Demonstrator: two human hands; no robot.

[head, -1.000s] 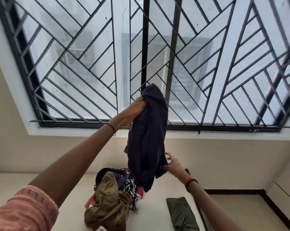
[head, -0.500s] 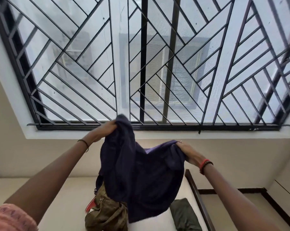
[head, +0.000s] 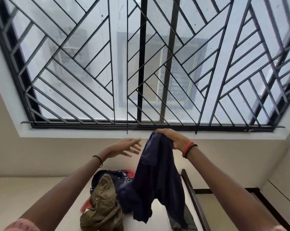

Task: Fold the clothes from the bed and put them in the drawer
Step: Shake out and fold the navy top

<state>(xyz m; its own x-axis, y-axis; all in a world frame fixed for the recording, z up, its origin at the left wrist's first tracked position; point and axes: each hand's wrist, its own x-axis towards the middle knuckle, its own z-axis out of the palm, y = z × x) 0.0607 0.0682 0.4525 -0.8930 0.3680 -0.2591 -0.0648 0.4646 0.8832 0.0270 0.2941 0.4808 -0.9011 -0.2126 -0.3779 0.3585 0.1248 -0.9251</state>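
Barred window (head: 141, 64) spans far wall above cream bed (head: 24, 194). Right hand (head: 172, 138) grip bunches navy garment (head: 157, 180) top; garment hangs vertical, hem down, over bed's right side. Left hand (head: 124, 146) grip slack, fingers spread, just beside.

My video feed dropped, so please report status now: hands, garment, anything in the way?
Right hand grips navy garment, hanging unfolded. Left hand open, free. Clothes pile on bed, just below garment.

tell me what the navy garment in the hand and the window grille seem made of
The navy garment: soft, thin woven or knit cloth, matte; it hangs limp in folds from the right hand. Fibre cannot be told. The window grille: probably metal, painted dark with a dull sheen; thin, straight, rigid bars.
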